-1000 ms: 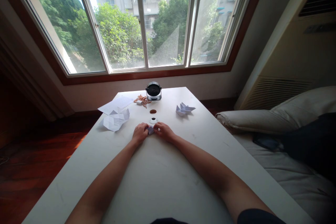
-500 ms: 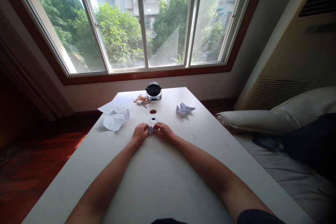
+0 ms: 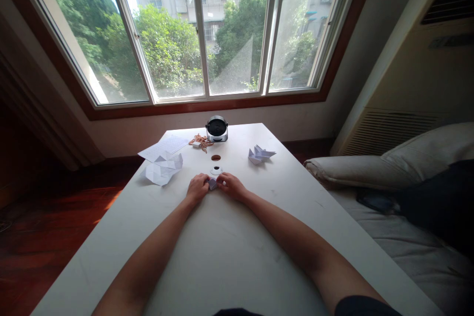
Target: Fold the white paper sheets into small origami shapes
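A small folded piece of paper (image 3: 212, 184) lies between my hands on the white table (image 3: 237, 247). My left hand (image 3: 199, 186) is closed on its left side, fingers curled round the edge. From the right, my right hand (image 3: 230, 185) pinches the other side with thumb and fingers. Parts of the paper are hidden under the fingertips. Off to the right stand several pointed folded paper shapes (image 3: 261, 154), grouped close together. To the left lies a creased sheet of paper (image 3: 163, 170), partly over flat sheets with writing (image 3: 159, 148).
A round black device on a silver stand (image 3: 217, 129) is at the table's far end, beside a bundled orange-brown cord (image 3: 201, 142). A round hole (image 3: 216, 158) and a white round cap (image 3: 217, 170) lie just beyond my hands. A sofa (image 3: 370, 168) borders the right side.
The folded paper between my fingers has shifted very slightly in angle. Both hands and arms stay in nearly the same place.
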A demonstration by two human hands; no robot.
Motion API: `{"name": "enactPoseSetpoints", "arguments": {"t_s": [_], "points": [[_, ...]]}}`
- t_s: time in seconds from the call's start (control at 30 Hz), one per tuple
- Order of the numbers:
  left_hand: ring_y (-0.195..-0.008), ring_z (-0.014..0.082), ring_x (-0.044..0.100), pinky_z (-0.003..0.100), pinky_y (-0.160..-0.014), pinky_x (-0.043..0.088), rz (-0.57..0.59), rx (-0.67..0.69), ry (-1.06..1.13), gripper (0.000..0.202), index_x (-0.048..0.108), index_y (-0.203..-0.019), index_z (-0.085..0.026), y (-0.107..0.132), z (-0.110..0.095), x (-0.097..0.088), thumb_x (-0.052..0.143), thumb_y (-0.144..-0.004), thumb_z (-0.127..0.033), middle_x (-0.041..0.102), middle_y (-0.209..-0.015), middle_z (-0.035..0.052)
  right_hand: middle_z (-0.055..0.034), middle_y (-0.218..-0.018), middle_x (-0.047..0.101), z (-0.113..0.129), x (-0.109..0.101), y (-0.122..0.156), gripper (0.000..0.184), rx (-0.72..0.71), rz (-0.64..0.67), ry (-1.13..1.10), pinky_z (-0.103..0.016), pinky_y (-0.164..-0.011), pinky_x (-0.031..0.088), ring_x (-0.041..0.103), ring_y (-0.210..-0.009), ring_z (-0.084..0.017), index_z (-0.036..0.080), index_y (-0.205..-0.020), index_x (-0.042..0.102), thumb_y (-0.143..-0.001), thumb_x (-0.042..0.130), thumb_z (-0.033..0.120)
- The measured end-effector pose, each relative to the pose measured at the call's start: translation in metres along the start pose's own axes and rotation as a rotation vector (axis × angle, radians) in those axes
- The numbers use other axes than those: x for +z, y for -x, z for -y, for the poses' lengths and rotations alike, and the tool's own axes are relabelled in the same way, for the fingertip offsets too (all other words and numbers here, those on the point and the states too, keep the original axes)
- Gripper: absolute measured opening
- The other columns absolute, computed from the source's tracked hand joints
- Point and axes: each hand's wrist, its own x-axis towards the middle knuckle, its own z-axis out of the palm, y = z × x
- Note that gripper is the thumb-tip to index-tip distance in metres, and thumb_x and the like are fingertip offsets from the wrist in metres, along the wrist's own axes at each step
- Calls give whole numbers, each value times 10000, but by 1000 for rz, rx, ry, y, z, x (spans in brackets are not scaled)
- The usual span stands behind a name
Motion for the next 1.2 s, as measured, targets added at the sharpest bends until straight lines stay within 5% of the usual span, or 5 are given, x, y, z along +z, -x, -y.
{"name": "enactPoseSetpoints", "arguments": {"t_s": [1.2], "points": [[-973, 206, 580, 313, -888, 422, -1, 1, 14, 260, 684, -930, -237, 0, 1, 1, 494, -806, -110, 668, -1010, 44, -33, -936, 636, 3, -1, 0, 114, 3, -7, 2, -253, -746, 418, 551, -798, -153, 206, -938, 686, -849, 641, 150]]}}
